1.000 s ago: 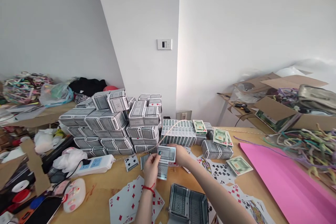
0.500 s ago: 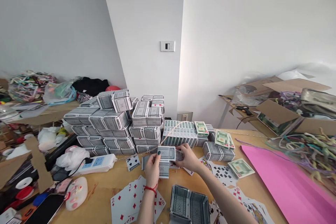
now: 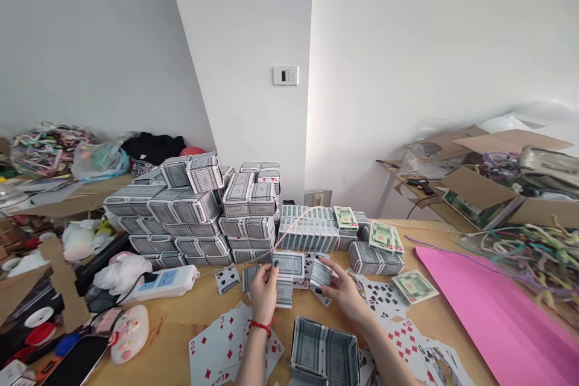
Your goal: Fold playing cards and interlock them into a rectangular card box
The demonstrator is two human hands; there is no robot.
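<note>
My left hand [image 3: 263,291], with a red bracelet at the wrist, pinches a patterned-back playing card [image 3: 289,265]. My right hand [image 3: 341,289] grips a smaller, folded-looking card piece [image 3: 321,274] between thumb and fingers, a short way right of the left hand's card. Another patterned card [image 3: 284,293] lies just below the left hand's card. Nearest me is an open box made of cards [image 3: 324,353]. Face-up cards [image 3: 221,341] are spread left of it, and more [image 3: 409,344] lie to its right. Behind the hands are stacked card boxes [image 3: 181,223].
A white power strip [image 3: 167,282] and phone [image 3: 75,362] are at left. Green card packs [image 3: 346,219] sit behind, beside a clustered row of card packs [image 3: 309,226]. Pink sheet [image 3: 474,313], pipe cleaners [image 3: 529,259] and a cardboard box [image 3: 538,214] are on the right.
My right hand has drawn back to the right from the left hand's card, and the small card piece in it now shows fully. My left hand stays nearly in place.
</note>
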